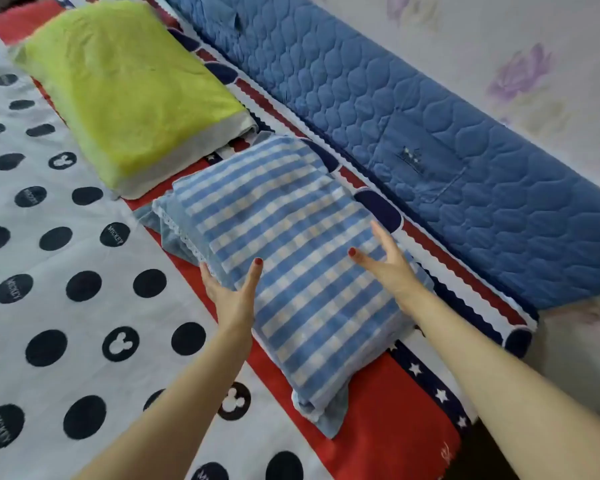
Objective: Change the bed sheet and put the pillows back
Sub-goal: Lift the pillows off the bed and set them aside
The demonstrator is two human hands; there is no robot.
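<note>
Sheet [66, 244] looked changed and both pillows lay at the bed's head edge when we judged only the checked pillow [284, 271] needed settling, left hand [231, 296] and right hand [385, 265] flat and straight-fingered against it, the green pillow [125, 88] already placed.

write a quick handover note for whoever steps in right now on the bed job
Left hand: open, fingers straight along the near-left edge of the blue checked pillow, thumb on top.
Right hand: open, resting flat on top of that pillow's right side.
Green pillow: already lying at the head of the bed, beside the blue quilted headboard.
Sheet with black dots is spread over the bed; both pillows lie on its red-and-navy band.
Left to do: perhaps square up the checked pillow, which sits slightly askew next to the green one, then let go.
</note>
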